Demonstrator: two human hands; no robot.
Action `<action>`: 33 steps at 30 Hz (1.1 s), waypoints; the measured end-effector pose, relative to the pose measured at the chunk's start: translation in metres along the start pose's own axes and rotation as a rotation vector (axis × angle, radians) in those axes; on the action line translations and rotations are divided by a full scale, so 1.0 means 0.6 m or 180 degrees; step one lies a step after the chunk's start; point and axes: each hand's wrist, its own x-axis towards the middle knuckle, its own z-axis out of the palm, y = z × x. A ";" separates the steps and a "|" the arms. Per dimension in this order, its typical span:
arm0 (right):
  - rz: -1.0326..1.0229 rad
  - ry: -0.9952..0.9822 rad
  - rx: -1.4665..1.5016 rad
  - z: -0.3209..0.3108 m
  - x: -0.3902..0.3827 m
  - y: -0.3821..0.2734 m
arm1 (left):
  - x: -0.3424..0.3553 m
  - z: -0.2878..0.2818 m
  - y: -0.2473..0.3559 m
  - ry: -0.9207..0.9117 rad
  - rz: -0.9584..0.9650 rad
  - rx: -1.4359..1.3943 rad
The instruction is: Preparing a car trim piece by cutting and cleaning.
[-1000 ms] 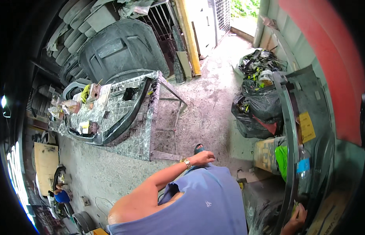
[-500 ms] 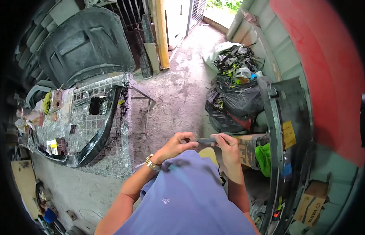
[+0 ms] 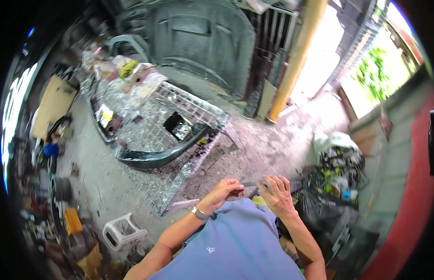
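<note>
In front of my chest, a thin dark grey strip point(image 3: 249, 184) stretches between my two hands. My left hand point(image 3: 227, 191) pinches one end between thumb and fingers, with a metal-band watch point(image 3: 199, 213) on that wrist. The other end is in my right hand point(image 3: 278, 195), its fingers bent over and the back of the hand partly hiding the grip. What the strip is made of, I cannot tell. Ahead and left of my hands, a glossy black curved car trim piece point(image 3: 154, 160) lies along the edge of a grid-topped, paint-spattered table point(image 3: 147, 186).
A dark car bonnet point(image 3: 203, 51) stands behind the table, near a yellow post point(image 3: 298, 60). Black rubbish bags point(image 3: 322, 200) lie to the right beside a red panel point(image 3: 408, 196). On the floor at lower left is a white plastic stool point(image 3: 125, 232). Clutter lines the left side.
My view has swung left, so the table and trim piece sit nearer the middle. Both hands keep the strip; the right hand's fingers have risen and its back now faces up more.
</note>
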 end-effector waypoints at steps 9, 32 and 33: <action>-0.0798 -0.0355 0.1184 0.064 0.143 0.147 | 0.009 0.063 0.041 0.0906 0.0582 -0.0719; 0.3549 -0.1407 0.4371 0.204 0.288 0.188 | 0.119 -0.223 0.322 0.1370 0.2209 0.4519; 0.3564 -0.1462 0.4403 0.207 0.301 0.196 | 0.121 -0.221 0.324 0.1396 0.2146 0.4518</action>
